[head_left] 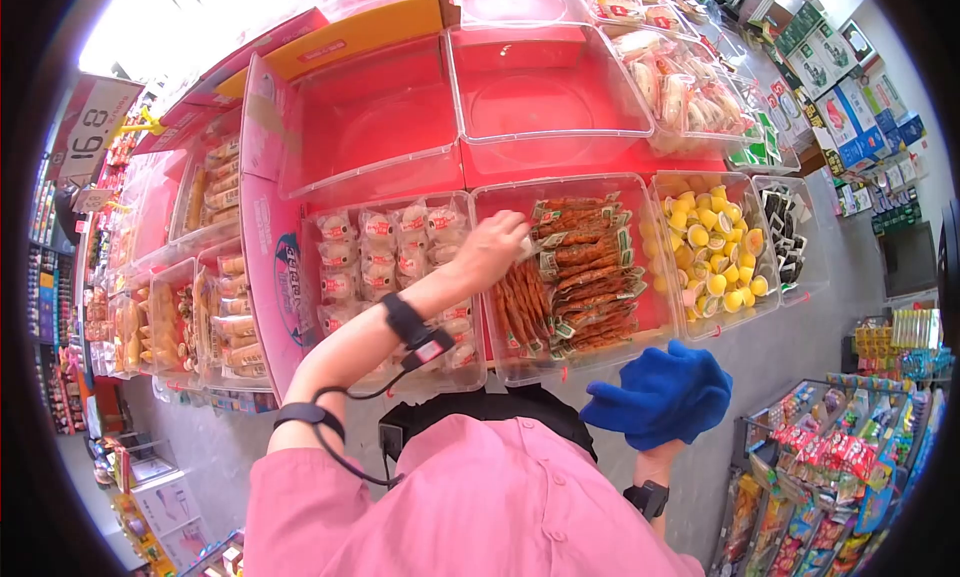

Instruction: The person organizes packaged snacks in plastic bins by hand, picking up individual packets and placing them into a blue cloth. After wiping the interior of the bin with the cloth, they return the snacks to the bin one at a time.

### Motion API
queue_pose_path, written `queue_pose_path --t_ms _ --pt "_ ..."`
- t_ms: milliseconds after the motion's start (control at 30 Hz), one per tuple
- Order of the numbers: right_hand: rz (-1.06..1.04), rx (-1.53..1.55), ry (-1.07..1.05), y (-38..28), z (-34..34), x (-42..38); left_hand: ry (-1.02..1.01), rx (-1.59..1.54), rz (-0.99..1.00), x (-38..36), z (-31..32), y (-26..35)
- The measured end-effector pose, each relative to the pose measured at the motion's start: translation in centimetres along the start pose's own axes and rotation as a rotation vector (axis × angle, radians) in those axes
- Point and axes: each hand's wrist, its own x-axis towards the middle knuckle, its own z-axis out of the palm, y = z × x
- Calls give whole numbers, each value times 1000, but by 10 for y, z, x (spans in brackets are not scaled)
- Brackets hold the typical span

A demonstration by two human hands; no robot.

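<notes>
My left hand [488, 249] reaches forward over the clear bin of orange-red snack packets [585, 277]. Its fingers curl on a small pale packet at the bin's left side. Black bands and a cable run along that forearm. My right hand is lower right and mostly hidden under the fluffy blue cloth [660, 392] it holds, just in front of that bin. A bin of white wrapped snacks [385, 252] lies under my left forearm.
A bin of yellow round sweets [715, 252] and a small bin of dark packets [790, 237] sit to the right. Two empty clear bins [545, 87] stand behind on the red display. More snack bins line the left side; a low rack of packets [830, 467] stands at lower right.
</notes>
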Motion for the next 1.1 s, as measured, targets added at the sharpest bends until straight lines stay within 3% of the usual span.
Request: queue_pose_path --t_ms 133,233,367,433,467,533,567,600,667,733,767,800,833,867,967,1033,1067,1100 --pt "-7 -3 20 -2 1 -6 -120 217 -60 27 46 -10" --pt "-10 -13 33 -4 0 -9 -459 346 -133 32 47 -15" --pt "-27 -96 7 -6 9 0 -288 246 -94 24 4 16" --pt "-44 -213 -35 -5 18 13 -132 -396 -411 10 -38 52" --pt "-58 -300 -67 -3 25 22 -130 -395 -414 2 -34 56" --pt "-103 -498 -159 5 42 39 -87 -764 -518 -14 -23 62" --pt "-120 -587 -217 14 51 47 -108 -1285 -577 -17 -25 76" --pt "-142 -677 -275 26 59 54 -180 -1402 -652 -20 -29 88" --pt "-149 -749 -338 71 63 61 -152 -1472 -615 -24 -25 109" --pt "-259 -784 -161 143 56 67 137 -1496 -680 -34 8 126" --pt "-458 -1006 -305 120 76 63 174 -1269 -772 -29 -20 145" --pt "-671 -1216 -455 93 96 59 27 -1469 -780 -32 -23 139" --pt "-423 -776 -475 77 124 60 114 -1353 -768 -36 -22 142" --pt "-105 -524 -313 95 119 59 193 -1236 -762 -39 -19 148" --pt "-249 -769 -355 115 105 70 185 -1178 -773 -52 -2 139" --pt "59 -710 -305 119 101 77 201 -1123 -770 -59 -1 138" --pt "60 -713 -315 122 96 83 193 -930 -709 -64 -3 141" --pt "309 -427 -263 125 90 89 183 -737 -648 -68 -5 141"
